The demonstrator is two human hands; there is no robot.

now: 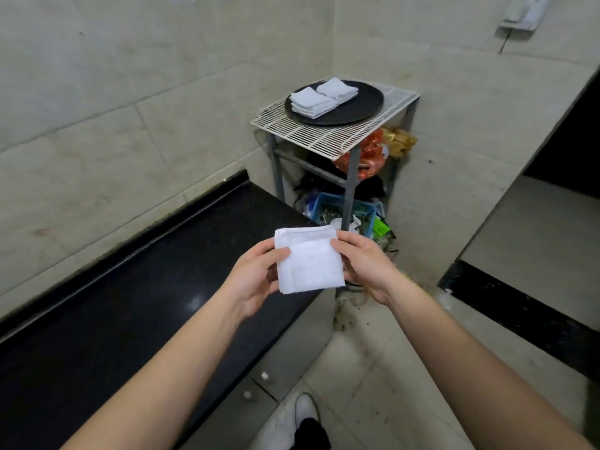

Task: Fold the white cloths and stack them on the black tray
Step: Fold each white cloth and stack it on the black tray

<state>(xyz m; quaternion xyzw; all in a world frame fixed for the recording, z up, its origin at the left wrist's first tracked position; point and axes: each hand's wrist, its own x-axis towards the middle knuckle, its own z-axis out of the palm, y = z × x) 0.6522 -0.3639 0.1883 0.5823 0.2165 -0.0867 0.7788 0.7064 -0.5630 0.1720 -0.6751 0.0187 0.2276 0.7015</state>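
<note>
White cloth (308,258) looks folded square; left hand (255,276) and right hand (365,266) pinch its sides, fingers curled. Next, likely: carry to black tray (368,107), align on stack (312,103).

Cloth (308,259): white terry, soft, matt nap, hemmed edge. Stacks (323,97) on tray: same white towelling. Tray (367,107): black, smooth, dull sheen, probably plastic. Rack (324,133): white coated wire grid on grey metal legs. Counter (136,287): black polished stone, speckled, glossy. Walls (130,92): beige tile, smooth, low sheen. Basket (337,203): blue plastic.
</note>
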